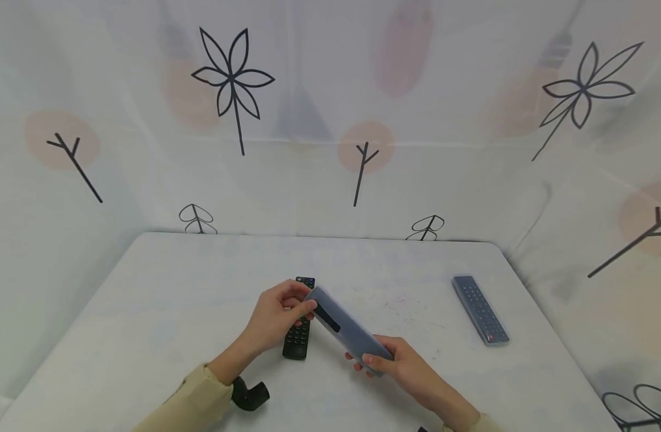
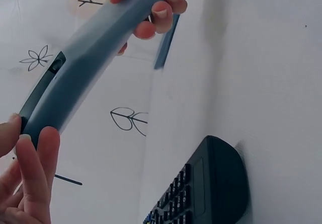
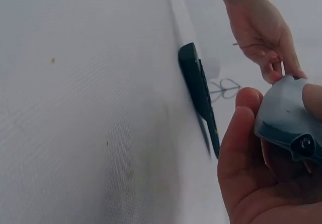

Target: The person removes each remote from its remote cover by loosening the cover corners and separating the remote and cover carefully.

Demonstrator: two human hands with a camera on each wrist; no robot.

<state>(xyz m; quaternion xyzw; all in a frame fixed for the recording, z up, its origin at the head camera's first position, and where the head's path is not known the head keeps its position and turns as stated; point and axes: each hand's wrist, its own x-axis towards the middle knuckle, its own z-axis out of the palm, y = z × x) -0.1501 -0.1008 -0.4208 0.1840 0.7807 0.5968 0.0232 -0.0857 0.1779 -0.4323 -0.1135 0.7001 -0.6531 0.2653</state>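
Observation:
Both hands hold a remote control in a translucent blue-grey cover above the table, slanting down to the right. Its plain side, with a dark slot-like strip, faces up. At the upper end, my left hand pinches it between thumb and fingers beside the strip. The lower end lies in my right hand, thumb on top and fingers beneath. In the left wrist view, the remote's long side shows between both hands. A black remote control lies buttons up on the table, partly behind my left hand.
Another blue-grey covered remote lies buttons up at the table's right side. A black curved piece shows beside the left sleeve. The white table ends at a patterned cloth backdrop.

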